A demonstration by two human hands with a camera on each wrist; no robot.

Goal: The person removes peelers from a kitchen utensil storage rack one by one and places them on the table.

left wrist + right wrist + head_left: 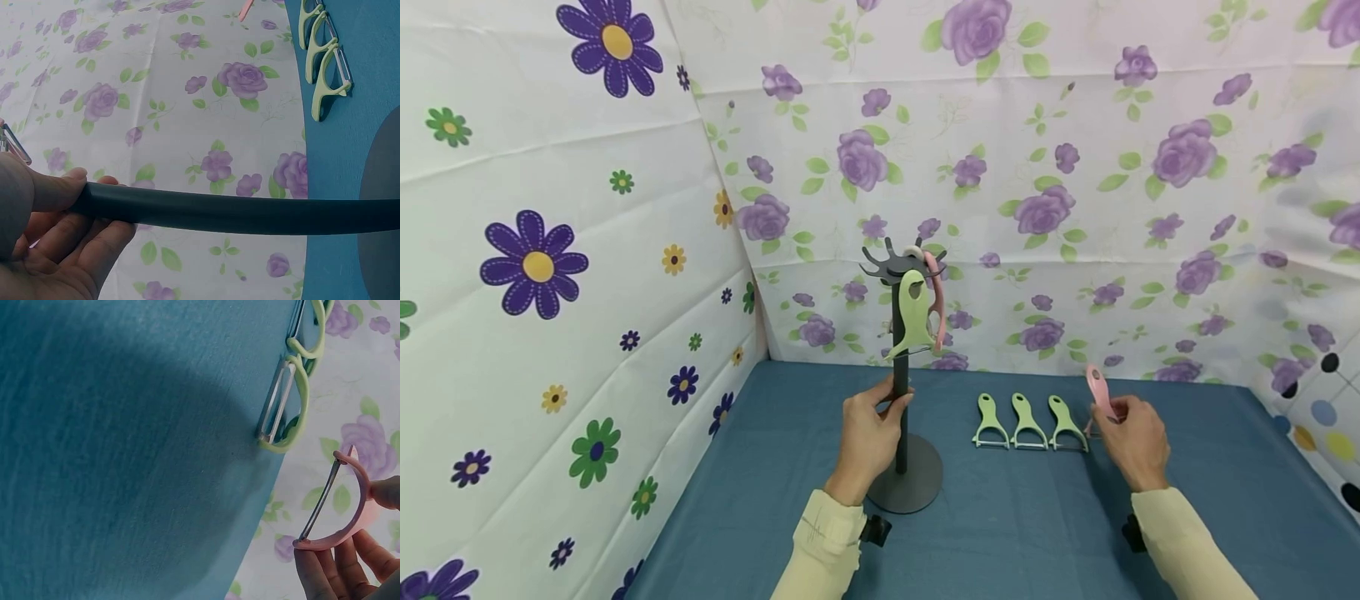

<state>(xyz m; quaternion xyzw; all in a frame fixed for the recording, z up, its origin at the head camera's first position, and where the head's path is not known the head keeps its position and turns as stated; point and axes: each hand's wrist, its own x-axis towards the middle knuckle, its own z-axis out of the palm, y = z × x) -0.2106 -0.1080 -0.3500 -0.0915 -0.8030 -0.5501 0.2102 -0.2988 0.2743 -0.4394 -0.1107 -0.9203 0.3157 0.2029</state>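
Note:
My left hand (871, 433) grips the dark post of a rack (901, 417) just below its top; in the left wrist view the post (250, 215) runs sideways from thumb and fingers. Hooks ring the rack's head. A green peeler (914, 312) hangs from the front, and a pink peeler (938, 300) hangs beside it on the right. To the right, my right hand (1133, 442) pinches another pink peeler (1098, 390), its handle end pointing up. The right wrist view shows that pink peeler's frame (359, 512) and metal blade between thumb and fingers, off the table.
Three green peelers (1028, 425) lie in a row on the blue tabletop (1000, 517), left of my right hand. The rack's round base (917, 487) stands on the same cloth. Flowered sheets (820, 208) rise behind the table and along its left and right sides.

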